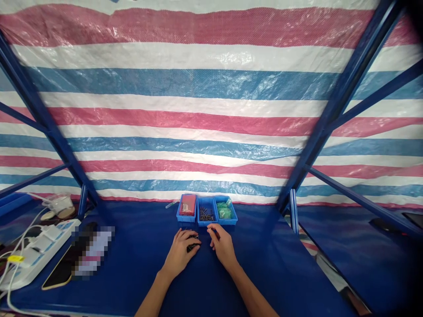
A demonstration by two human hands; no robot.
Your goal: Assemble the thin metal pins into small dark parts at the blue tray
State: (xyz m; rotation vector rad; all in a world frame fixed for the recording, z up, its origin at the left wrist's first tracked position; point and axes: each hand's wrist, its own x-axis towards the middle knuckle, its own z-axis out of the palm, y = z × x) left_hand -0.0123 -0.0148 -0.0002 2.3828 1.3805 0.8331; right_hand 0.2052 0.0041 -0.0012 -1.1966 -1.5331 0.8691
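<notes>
My left hand [181, 252] curls over the blue tabletop, its thumb and fingers bent round small dark pieces [192, 247] that look like screws and are partly hidden. To its right, my right hand [223, 247] is pinched closed at thumb and forefinger. Whatever is in that pinch is too small to name. Just beyond both hands stand three small blue bins in a row. The left bin [187, 219] contains a red packet [188, 205], the middle bin [208, 224] dark screw-like pieces [206, 215], and the right bin [235, 217] green bagged items [224, 210].
A white power strip [68, 229] with plugs and cables lies at the left, beside a phone [61, 270] and a blurred-out patch. A small clear tube [172, 204] lies left of the bins. Blue metal posts [310, 145] frame both sides; a striped sheet [198, 123] hangs behind.
</notes>
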